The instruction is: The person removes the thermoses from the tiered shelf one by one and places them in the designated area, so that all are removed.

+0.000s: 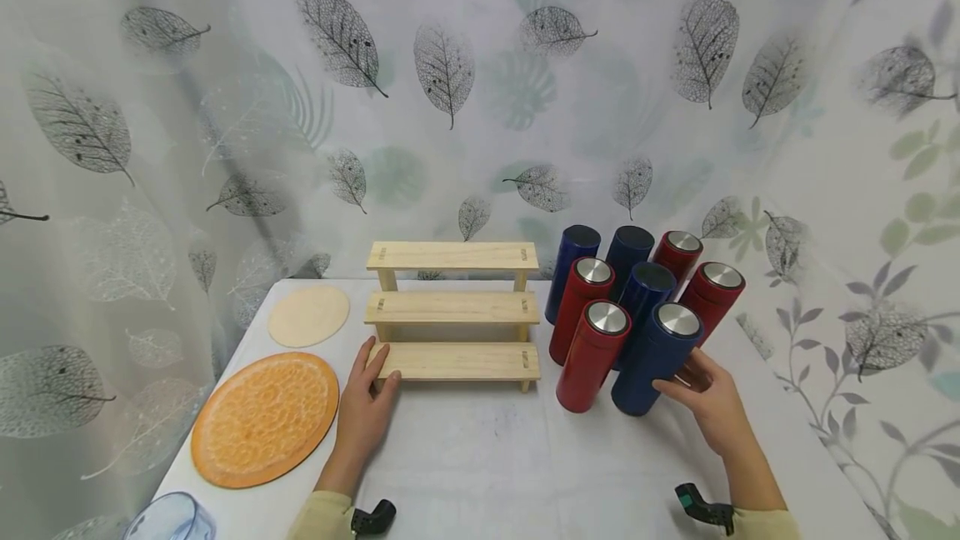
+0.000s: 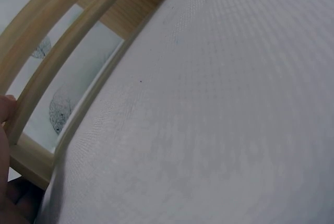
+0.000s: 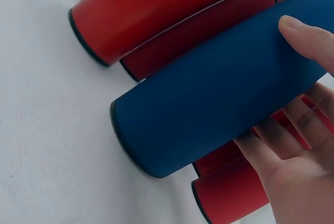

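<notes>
A blue thermos (image 1: pixel 652 365) with a steel lid stands at the front of a group on the right. My right hand (image 1: pixel 708 398) grips its right side. The right wrist view shows my thumb on one face of the blue thermos (image 3: pixel 219 83) and my fingers behind it. A three-tier wooden stand (image 1: pixel 453 362) sits in the middle of the table. My left hand (image 1: pixel 365 411) holds the left end of its lowest step. In the left wrist view, only a few fingertips (image 2: pixel 6 108) show at the edge of the stand (image 2: pixel 62 59).
Red thermoses (image 1: pixel 592 361) and darker blue ones (image 1: pixel 572 269) crowd around the held one. On the left lie a pale round disc (image 1: pixel 309 316) and a round orange patterned mat (image 1: pixel 266 419). A clear glass bowl (image 1: pixel 172 519) is at the lower left. A leaf-print curtain (image 1: pixel 450 148) hangs behind.
</notes>
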Available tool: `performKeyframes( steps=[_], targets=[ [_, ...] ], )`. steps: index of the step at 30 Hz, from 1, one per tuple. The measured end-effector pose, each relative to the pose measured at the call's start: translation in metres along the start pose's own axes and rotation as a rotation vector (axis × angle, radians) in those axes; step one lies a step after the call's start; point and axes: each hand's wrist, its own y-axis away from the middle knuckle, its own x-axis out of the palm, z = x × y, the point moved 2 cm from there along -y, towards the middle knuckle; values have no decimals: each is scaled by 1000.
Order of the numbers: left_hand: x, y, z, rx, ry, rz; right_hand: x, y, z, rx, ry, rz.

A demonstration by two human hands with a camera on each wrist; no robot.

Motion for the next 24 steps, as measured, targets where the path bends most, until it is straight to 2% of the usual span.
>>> performKeyframes(
  steps=[12,24],
  targets=[
    [-1,1,-3,9,5,-3,-4,-1,0,23,14,12],
    [-1,1,0,8,-9,7,-8,-1,-1,44,3,51]
  ],
)
